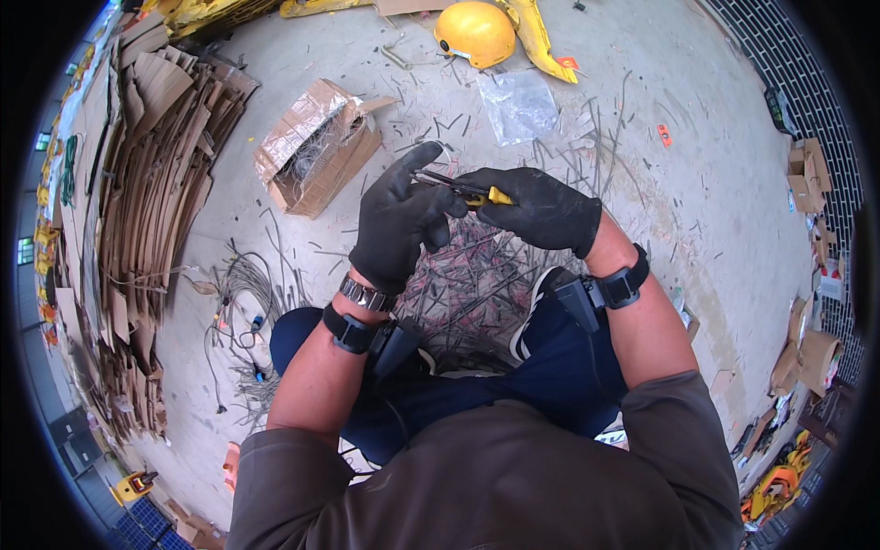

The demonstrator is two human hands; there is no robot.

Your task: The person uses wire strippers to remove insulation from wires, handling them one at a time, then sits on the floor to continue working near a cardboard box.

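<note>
My right hand [540, 206], in a black work glove, is shut on a pair of pliers [500, 196] with yellow handles. Their dark jaws point left toward my left hand [402, 216], which wears a matching glove. Its index finger stretches out above the jaws while the other fingers curl beside them. A thin pale wire [448, 152] loops near that fingertip; whether the left fingers pinch it is hidden. Below both hands, a heap of cut black and red wire scraps [467, 268] covers the floor between my feet.
An open cardboard box [330, 151] holding tangled wire lies front left. Stacked flattened cardboard [158, 172] stands at left, near coiled cables [247, 289]. Ahead are a yellow helmet-like shell [476, 33] and a clear plastic bag [519, 106]. Cartons [808, 175] line the right wall.
</note>
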